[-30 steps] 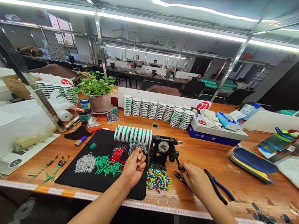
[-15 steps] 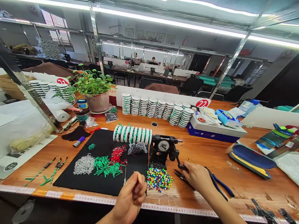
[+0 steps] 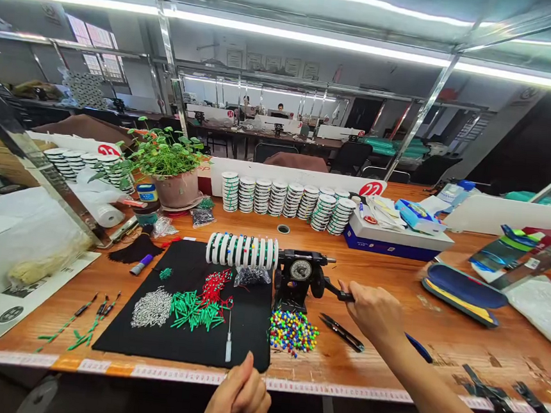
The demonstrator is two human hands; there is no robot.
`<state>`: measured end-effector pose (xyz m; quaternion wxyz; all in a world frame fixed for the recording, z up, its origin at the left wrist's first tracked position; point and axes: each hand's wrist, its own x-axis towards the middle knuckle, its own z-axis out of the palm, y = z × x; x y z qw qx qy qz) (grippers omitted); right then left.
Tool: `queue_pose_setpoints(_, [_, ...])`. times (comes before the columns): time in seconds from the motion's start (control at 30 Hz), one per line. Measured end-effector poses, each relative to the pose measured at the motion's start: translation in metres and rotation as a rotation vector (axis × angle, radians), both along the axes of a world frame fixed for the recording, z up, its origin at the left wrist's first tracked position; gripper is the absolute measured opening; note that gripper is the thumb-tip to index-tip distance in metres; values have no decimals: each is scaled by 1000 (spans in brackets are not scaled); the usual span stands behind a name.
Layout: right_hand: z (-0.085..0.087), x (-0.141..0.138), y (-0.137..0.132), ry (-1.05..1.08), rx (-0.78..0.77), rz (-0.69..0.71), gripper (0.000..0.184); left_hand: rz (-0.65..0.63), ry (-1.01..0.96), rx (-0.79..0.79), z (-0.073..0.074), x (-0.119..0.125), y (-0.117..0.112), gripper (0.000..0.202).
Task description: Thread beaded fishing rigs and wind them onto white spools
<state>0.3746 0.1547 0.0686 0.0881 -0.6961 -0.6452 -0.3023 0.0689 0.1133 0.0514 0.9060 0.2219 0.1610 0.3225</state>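
My right hand (image 3: 373, 310) is closed round the crank handle (image 3: 343, 295) of a black hand winder (image 3: 298, 278) with a round dial. A row of white spools (image 3: 242, 251) wound with dark and green line sits on the winder's shaft, with coloured pins showing on the rims. In front of the mat's edge, my left hand (image 3: 240, 397) is closed with its thumb up; whether it holds anything fine, such as line, I cannot make out. A small screwdriver (image 3: 228, 345) lies just beyond it. Black-handled scissors or tweezers (image 3: 341, 332) lie below the crank.
The black mat (image 3: 124, 335) bears green tubes (image 3: 196, 312), silvery pieces (image 3: 151, 307) and red-corded pieces (image 3: 215, 286). Multicoloured beads or pins (image 3: 293, 332) are heaped beside it. Stacked spools (image 3: 261, 196), a potted plant (image 3: 175, 188) and a blue-white box (image 3: 393, 239) stand behind. A blue case (image 3: 463, 290) lies right.
My right hand has swung the crank upward and outward. The spools have turned, bringing coloured pins into sight. My left hand has dropped lower, uncovering the screwdriver.
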Motion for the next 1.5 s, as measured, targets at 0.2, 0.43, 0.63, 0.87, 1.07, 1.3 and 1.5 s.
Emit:
queue_pose_setpoints(0.2, [2, -1, -6, -41, 43, 28, 57, 119, 183, 16, -34, -1, -1, 77])
queue_pose_setpoints(0.43, [39, -4, 55, 183, -315, -237, 48, 107, 206, 32, -63, 6, -6, 66])
queue_pose_setpoints(0.63, [14, -26, 58, 235, -590, -164, 19, 115, 182, 20, -71, -2, -6, 66])
queue_pose_setpoints(0.87, [33, -5, 8, 180, -572, -181, 35, 75, 128, 32, -73, -8, -7, 62])
queue_pose_setpoints(1.07, [31, -17, 74, 235, -483, -250, 40, 12, 157, 85, -80, -11, -8, 66])
queue_pose_setpoints(1.3, [19, -17, 4, 205, -625, -162, 21, 10, 256, 138, -86, -20, -8, 70])
queue_pose_setpoints(1.5, [45, -13, 66, 203, -506, -243, 43, 30, 327, 185, -110, -25, -15, 72])
